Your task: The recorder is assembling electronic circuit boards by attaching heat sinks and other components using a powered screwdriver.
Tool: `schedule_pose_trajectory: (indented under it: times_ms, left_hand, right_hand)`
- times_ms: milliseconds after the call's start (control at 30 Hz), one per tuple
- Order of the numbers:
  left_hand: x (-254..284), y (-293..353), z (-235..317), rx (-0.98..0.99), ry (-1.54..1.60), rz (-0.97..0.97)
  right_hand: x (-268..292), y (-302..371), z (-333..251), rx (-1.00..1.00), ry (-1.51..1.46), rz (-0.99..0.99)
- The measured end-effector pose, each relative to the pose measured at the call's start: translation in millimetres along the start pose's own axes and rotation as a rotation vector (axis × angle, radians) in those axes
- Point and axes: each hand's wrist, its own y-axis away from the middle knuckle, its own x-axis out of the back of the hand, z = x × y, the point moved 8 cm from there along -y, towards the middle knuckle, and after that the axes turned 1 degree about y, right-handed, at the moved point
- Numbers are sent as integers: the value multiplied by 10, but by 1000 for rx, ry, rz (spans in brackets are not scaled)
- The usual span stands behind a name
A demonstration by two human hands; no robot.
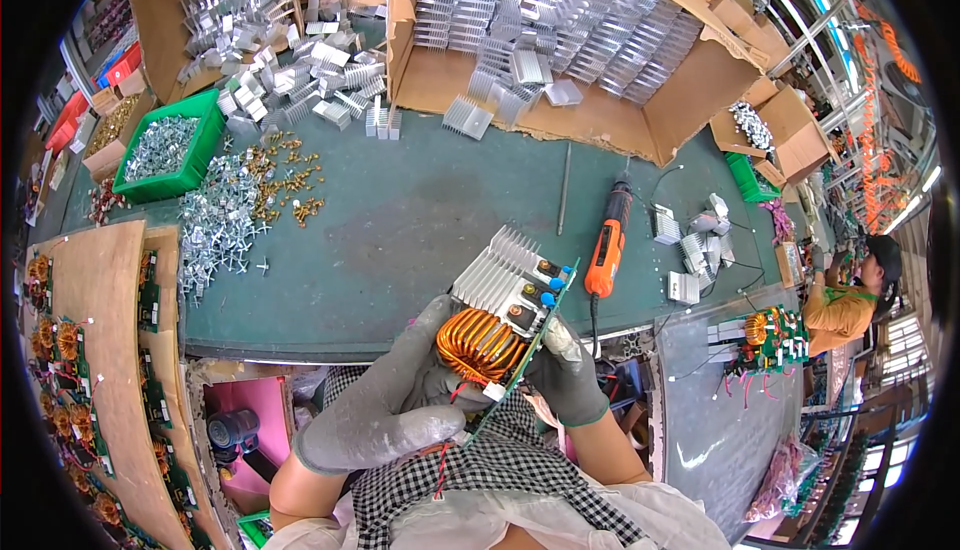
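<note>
A green circuit board (520,370) is tilted up before my body at the bench's near edge. It carries a copper-wound coil (482,346), a finned silver heat sink (500,278) and small blue round parts; a thin red wire hangs from it. My left hand (390,405), in a grey glove, grips the board by its lower left side, thumb along the bottom edge. On the far right edge, my gloved right hand (572,375) is closed on the board too; some of its fingers are hidden behind it. An orange electric screwdriver (606,250) lies just beyond.
Loose screws (215,220) and brass-coloured pieces lie at left by a green bin (205,155). Cardboard boxes (675,100) of heat sinks stand at the back. Finished-looking boards (70,350) line the left; another board (770,340) rests at right, near a co-worker (845,305).
</note>
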Motion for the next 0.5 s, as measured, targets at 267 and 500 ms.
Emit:
schedule_pose_trajectory:
  times_ms: [267, 500]
  left_hand:
    - [56, -88, 45, -168, -64, -55]
    - [397, -171, -59, -15, -343, -12]
  right_hand:
    - [-63, -11, -163, 157, 203, 74]
    - [-261, 173, -635, 473, 720, -123]
